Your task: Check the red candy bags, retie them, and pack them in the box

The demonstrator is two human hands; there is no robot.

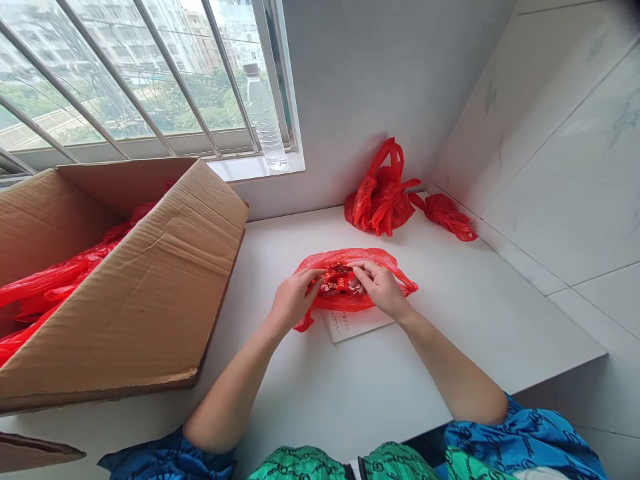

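A red plastic bag lies spread open on the white tabletop, its mouth facing up. Inside it are several small red packets with white print. My left hand reaches over the bag's left side, with thumb and fingers closed at the left end of the packets. From the right, my right hand has its fingertips pinched at the packets' right end. Where the fingertips meet the packets is partly hidden. A white device or sheet with rows of dark marks sticks out from under the bag's near side.
An open cardboard box holding red plastic bags stands at left. A knotted red bag and a smaller one lie at the back. A clear bottle stands on the sill by the barred window. A tiled wall bounds the right.
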